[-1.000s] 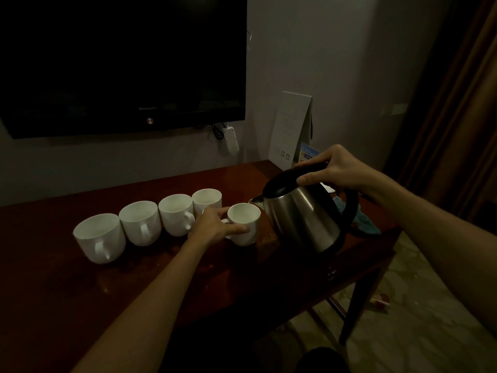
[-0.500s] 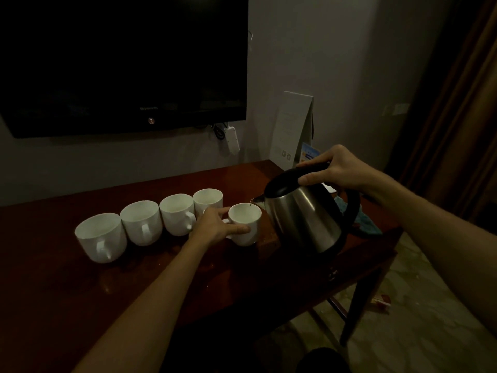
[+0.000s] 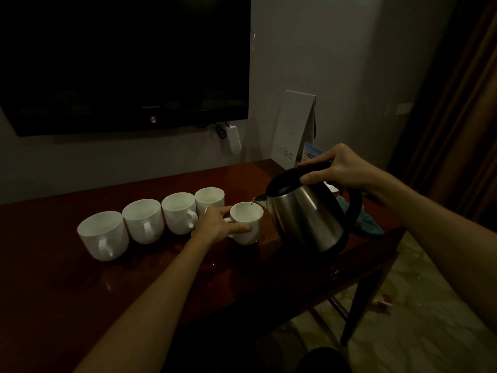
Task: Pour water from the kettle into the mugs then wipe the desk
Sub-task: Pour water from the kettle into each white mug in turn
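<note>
Right hand [image 3: 340,168] grips the tilted steel kettle [image 3: 306,214], spout over the white mug [image 3: 247,223] that the left hand [image 3: 217,226] clasps near the desk's [image 3: 67,292] right edge.

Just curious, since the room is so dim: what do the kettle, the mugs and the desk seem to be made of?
Kettle: brushed steel body by its dull metallic sheen; lid and handle look like black plastic. Mugs, like the one being filled: plain glossy white, probably ceramic. Desk: reddish-brown wood or veneer, lacquered, since it reflects light.
</note>
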### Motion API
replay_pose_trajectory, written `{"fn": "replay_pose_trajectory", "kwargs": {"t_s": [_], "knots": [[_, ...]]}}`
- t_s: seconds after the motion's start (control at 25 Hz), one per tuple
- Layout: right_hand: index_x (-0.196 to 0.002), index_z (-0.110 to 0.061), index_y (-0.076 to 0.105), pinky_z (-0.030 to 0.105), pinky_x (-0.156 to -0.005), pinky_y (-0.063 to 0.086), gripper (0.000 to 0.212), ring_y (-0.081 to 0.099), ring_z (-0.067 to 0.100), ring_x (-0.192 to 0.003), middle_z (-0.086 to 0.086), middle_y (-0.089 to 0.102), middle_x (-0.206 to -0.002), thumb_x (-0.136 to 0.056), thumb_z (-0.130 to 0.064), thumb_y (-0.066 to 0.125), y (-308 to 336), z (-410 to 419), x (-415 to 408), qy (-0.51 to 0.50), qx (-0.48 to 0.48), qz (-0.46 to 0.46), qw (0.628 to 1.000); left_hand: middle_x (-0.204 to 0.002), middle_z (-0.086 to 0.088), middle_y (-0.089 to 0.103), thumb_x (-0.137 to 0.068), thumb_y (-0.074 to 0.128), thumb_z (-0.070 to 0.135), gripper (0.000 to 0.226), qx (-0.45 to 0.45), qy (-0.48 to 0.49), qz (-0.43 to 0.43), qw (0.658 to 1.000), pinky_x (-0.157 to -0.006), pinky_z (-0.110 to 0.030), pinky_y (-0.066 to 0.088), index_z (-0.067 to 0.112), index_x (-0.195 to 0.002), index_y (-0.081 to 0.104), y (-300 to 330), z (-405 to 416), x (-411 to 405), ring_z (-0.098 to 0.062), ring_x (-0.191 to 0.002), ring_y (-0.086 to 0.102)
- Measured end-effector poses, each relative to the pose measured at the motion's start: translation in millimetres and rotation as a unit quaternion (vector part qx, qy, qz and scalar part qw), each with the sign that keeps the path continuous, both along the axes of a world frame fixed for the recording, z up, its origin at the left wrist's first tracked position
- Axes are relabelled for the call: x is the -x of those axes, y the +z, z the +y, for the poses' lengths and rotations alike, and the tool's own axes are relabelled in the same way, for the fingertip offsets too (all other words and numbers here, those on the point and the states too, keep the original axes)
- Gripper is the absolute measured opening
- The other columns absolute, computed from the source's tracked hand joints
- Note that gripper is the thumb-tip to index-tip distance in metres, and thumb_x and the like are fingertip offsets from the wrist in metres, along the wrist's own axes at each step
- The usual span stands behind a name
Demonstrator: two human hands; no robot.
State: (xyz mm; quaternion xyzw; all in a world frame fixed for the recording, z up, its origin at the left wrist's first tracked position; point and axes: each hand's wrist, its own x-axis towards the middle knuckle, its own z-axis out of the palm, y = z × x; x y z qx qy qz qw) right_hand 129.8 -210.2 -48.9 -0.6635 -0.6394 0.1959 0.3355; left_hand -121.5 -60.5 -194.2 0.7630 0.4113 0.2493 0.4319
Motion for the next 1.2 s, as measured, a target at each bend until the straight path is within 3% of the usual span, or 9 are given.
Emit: {"fn": "replay_pose_trajectory", "kwargs": {"t_s": [0.24,0.4,0.56,0.68,0.88,1.08,1.2], "knots": [[-0.110,-0.017,0.071,0.009,-0.048,0.044,0.027,0.061,0.000,-0.054,-0.014,0.072,-0.066,-0.083,-0.014,0.075,0.1,2.0,-1.8,0.006,0.002,0.005,1.000,-0.133,-0.006,0.064,-0.071,0.088,0.030,0.070,-0.005,-0.001,0.000,1.000,-0.090,-0.034,0.043,0.018,-0.135,0.061,0.6,-1.8,-0.1,-0.018,-0.118,0.054],[-0.112,-0.015,0.070,0.008,-0.050,0.045,0.029,0.062,-0.004,-0.056,-0.017,0.072,-0.067,-0.084,-0.013,0.075,-1.3,3.0,-3.5,0.006,-0.002,0.007,1.000,-0.134,-0.006,0.063,-0.073,0.087,0.028,0.070,-0.002,-0.002,-0.003,1.000,-0.089,-0.034,0.042,0.016,-0.137,0.060,2.1,-3.4,-0.6,-0.017,-0.119,0.052],[-0.107,-0.022,0.074,0.014,-0.050,0.045,0.028,0.058,0.007,-0.057,-0.006,0.074,-0.072,-0.080,-0.022,0.079,-3.3,6.1,-6.3,0.002,0.003,0.008,1.000,-0.134,-0.006,0.063,-0.073,0.087,0.026,0.068,0.005,-0.007,-0.007,1.000,-0.089,-0.033,0.041,0.015,-0.135,0.061,2.4,-4.0,-0.1,-0.020,-0.124,0.053],[-0.108,-0.021,0.075,0.015,-0.050,0.045,0.029,0.058,0.006,-0.057,-0.004,0.074,-0.072,-0.079,-0.022,0.079,-3.2,8.9,-6.5,0.003,0.003,0.007,1.000,-0.133,-0.006,0.064,-0.073,0.087,0.026,0.066,0.005,-0.004,-0.009,1.000,-0.089,-0.033,0.041,0.016,-0.134,0.062,1.2,-3.3,-0.5,-0.022,-0.125,0.052],[-0.106,-0.023,0.076,0.018,-0.052,0.045,0.029,0.058,0.015,-0.061,0.004,0.074,-0.078,-0.077,-0.025,0.080,-3.2,9.4,-6.9,0.000,0.002,0.006,1.000,-0.133,-0.004,0.065,-0.071,0.089,0.027,0.069,0.010,-0.003,-0.013,1.000,-0.097,-0.037,0.046,0.018,-0.134,0.062,-1.5,-0.8,-0.2,-0.023,-0.129,0.053],[-0.114,-0.012,0.071,0.006,-0.050,0.045,0.031,0.062,-0.008,-0.058,-0.019,0.071,-0.067,-0.083,-0.013,0.075,-2.8,8.2,-7.3,0.004,0.000,0.007,1.000,-0.134,-0.005,0.065,-0.070,0.089,0.028,0.071,0.010,-0.003,-0.013,1.000,-0.096,-0.036,0.044,0.017,-0.134,0.062,-3.1,0.8,-0.9,-0.023,-0.128,0.053],[-0.112,-0.013,0.071,0.006,-0.052,0.046,0.029,0.063,-0.007,-0.060,-0.012,0.072,-0.071,-0.083,-0.012,0.075,-2.4,7.8,-6.9,0.005,0.002,0.013,1.000,-0.133,-0.005,0.065,-0.069,0.089,0.029,0.070,0.007,0.004,-0.011,1.000,-0.094,-0.036,0.044,0.017,-0.133,0.063,-3.9,2.0,-1.4,-0.023,-0.127,0.053]]}}
